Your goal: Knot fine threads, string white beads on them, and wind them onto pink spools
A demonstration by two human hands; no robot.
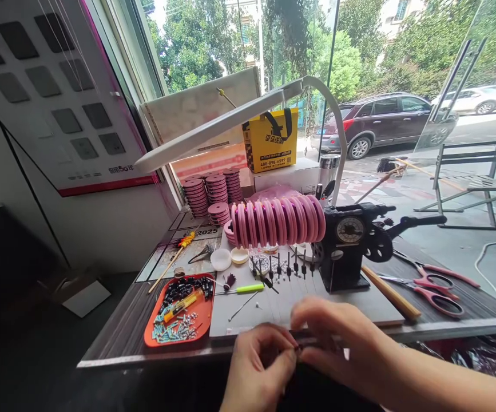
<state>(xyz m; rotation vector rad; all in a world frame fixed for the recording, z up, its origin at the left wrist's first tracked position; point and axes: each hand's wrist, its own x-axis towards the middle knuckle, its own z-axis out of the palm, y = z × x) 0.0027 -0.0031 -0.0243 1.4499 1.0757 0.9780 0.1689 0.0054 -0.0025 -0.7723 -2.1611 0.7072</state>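
Observation:
My left hand (262,363) is at the front edge of the table, thumb and forefinger pinched on a tiny dark piece (298,348) that I cannot make out. Close beside it is my right hand (337,335), its thumb tip at the piece and its forefinger lifted away, slightly blurred. Behind both hands, several black weighted rods (288,266) hang in a row on thin lines below a roller of pink spools (277,222). The roller joins a black hand-cranked winder (350,240). A small white bead (258,305) and a thin metal tool (242,306) lie on the white board (282,320).
At left, an orange tray (147,337) holds black and metallic small parts and a yellow-handled tool. A green-handled tool (250,289), scissors (439,300) and a wooden stick (391,293) lie around. Stacked pink spools (195,197), a white lamp (217,127) and a yellow bag (271,140) stand behind.

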